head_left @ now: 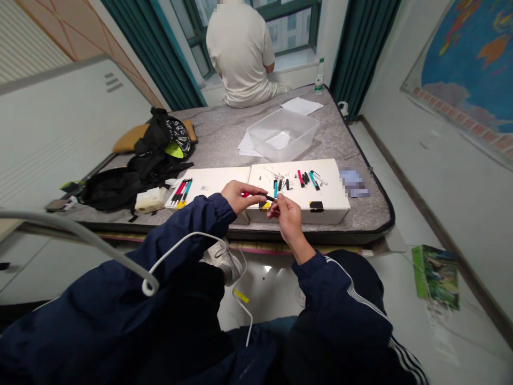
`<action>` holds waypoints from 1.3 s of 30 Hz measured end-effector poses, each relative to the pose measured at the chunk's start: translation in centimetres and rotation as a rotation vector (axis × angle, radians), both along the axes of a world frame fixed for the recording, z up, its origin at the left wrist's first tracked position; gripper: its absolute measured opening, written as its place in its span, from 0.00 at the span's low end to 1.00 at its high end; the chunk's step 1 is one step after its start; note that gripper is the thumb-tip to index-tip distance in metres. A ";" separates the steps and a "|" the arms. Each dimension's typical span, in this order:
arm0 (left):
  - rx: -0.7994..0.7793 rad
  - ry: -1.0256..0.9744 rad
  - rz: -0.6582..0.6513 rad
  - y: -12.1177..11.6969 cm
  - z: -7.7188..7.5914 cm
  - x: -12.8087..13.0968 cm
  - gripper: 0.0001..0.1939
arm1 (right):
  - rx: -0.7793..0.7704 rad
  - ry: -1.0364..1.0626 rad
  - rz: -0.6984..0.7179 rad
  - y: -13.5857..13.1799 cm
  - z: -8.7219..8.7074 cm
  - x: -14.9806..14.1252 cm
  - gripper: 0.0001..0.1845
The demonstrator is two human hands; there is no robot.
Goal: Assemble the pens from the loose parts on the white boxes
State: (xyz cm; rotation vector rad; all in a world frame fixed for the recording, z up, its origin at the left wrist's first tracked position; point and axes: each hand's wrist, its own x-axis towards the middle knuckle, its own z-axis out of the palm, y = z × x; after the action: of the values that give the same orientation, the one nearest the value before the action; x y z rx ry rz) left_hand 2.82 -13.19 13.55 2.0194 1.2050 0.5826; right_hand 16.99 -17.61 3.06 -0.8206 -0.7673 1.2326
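Observation:
A red and black pen (pixel 270 198) is held between my two hands, above the front edge of the right white box (pixel 326 184). My left hand (pixel 240 197) is closed around its red part, thumb and index finger stretched along the barrel. My right hand (pixel 289 216) pinches the black end, its fingertips hiding the tip. Behind my hands lie loose pen parts: a blue barrel (pixel 275 188), a red barrel (pixel 300 178), another blue barrel (pixel 313 181), a white tube (pixel 319 178) and several black pieces. On the left white box (pixel 224 175), several pens (pixel 182 191) lie side by side.
A clear plastic bin (pixel 282 133) and paper sheets (pixel 302 105) lie on the grey mattress (pixel 218 128). A tissue pack (pixel 151 200) and black backpack (pixel 160 141) are at left. A person in white (pixel 240 53) sits beyond, near a bottle (pixel 319 77). A white cable (pixel 180 240) crosses my left sleeve.

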 end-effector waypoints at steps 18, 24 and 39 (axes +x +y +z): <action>-0.016 0.031 0.051 0.8 -0.8 -0.5 0.23 | 0.019 -0.008 -0.003 0.1 -0.3 0.3 0.16; -0.069 -0.019 0.079 0.8 -1.2 -0.4 0.23 | 0.034 -0.003 -0.054 0.1 -0.2 0.4 0.16; -0.009 -0.031 -0.002 0.7 -1.1 -0.4 0.21 | 0.099 -0.115 -0.059 -0.1 0.1 0.2 0.15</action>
State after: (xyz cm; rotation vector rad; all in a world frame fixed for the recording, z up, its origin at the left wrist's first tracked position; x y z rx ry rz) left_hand 2.41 -12.54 12.42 1.9974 1.1846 0.6044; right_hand 17.20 -17.72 3.11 -0.8320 -0.8840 1.0933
